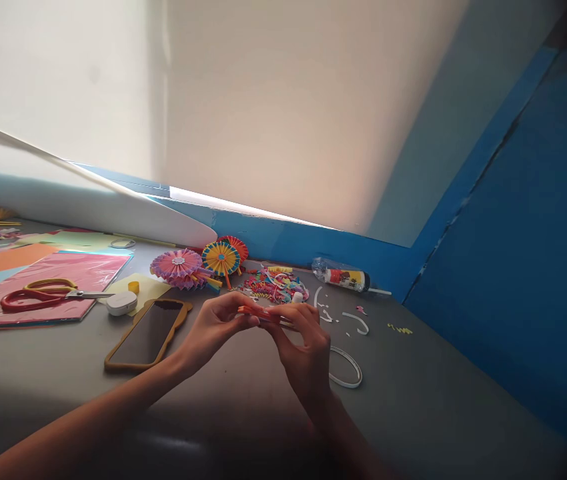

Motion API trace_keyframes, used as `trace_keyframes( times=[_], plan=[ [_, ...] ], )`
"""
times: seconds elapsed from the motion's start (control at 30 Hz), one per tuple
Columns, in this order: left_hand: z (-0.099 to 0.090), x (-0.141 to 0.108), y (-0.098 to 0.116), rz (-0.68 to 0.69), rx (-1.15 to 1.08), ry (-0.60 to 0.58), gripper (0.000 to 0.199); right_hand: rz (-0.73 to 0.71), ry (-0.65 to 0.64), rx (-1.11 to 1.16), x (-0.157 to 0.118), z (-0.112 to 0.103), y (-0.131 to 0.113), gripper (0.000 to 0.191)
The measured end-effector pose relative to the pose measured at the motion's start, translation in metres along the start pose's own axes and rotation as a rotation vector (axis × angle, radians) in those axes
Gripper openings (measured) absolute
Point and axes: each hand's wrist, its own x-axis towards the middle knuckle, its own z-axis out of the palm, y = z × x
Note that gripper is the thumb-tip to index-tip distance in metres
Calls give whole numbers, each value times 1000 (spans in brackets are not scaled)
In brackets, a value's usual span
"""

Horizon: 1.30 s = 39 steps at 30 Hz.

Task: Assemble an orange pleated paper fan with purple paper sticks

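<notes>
Currently: watching from my remote feed, I see both hands raised just above the grey tabletop (428,393), working close together.
Left hand (216,328): grasping, with its fingers closed on one end of a thin orange paper strip (262,315).
Right hand (304,350): grasping as well, pinching the other end of that strip. (The fingers hide most of it, so I can't tell whether it's one strip or a small folded bundle.)
Strip position: up between the two hands, above the tabletop.
Why held so: my read is that the tight pinch stops the narrow paper from springing loose, while the raised grip keeps it clear of the clutter.
Close by: a white paper ring (346,368) lies beside the right hand, and a heap of colourful paper curls (276,288) sits just ahead.
Further out: a glue bottle (346,280) lies on its side, near paper rosettes (179,269); red-handled scissors (38,298) rest on a pink sheet (98,270), beside a phone in a tan case (146,333).
</notes>
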Motion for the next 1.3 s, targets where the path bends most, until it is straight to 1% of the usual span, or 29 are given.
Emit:
trace_keyframes(
  times=[0.03,0.13,0.17,0.2,0.3,0.37,0.47,0.53,0.6,0.67,0.73,0.83,0.97,1.07,1.13,1.17,1.23,1.3],
  plan=[
    [1,0,0,-4,-29,5,24,-17,10,-3,0,0,0,15],
    [6,-1,3,10,-102,32,61,-35,11,-6,0,-1,-2,13],
    [8,-2,4,32,-95,49,67,-29,0,-2,1,-1,-3,12],
    [9,-2,5,58,-72,71,68,-21,-10,1,1,-1,-3,12],
    [10,-4,7,113,-1,110,60,-1,-24,11,0,-1,-3,12],
    [9,-5,7,107,15,108,57,4,-31,27,0,-1,-2,12],
    [6,-3,6,82,16,97,52,3,-80,69,-1,-1,1,16],
    [4,-2,5,89,14,90,48,-10,-121,87,-1,-1,3,20],
    [4,-2,5,101,0,77,46,-21,-127,80,-1,-1,3,19],
    [5,-2,6,92,-17,50,48,-26,-105,52,0,-1,2,16],
    [7,-2,7,72,-28,23,58,-20,-79,28,-1,-2,2,12],
    [9,-2,8,73,-15,31,69,-6,-70,16,-3,-3,2,9],
    [10,-4,7,109,103,113,65,48,-86,50,-4,-2,5,8],
    [9,-6,7,116,201,155,65,87,-159,109,-4,1,6,15],
    [8,-7,7,121,263,148,63,96,-201,130,-3,2,6,19],
    [8,-8,7,127,289,141,61,102,-210,129,-3,2,6,18],
    [9,-8,6,129,311,121,56,105,-194,104,-4,3,6,11],
    [9,-8,5,117,261,98,55,84,-153,69,-5,2,5,5]
  ],
)
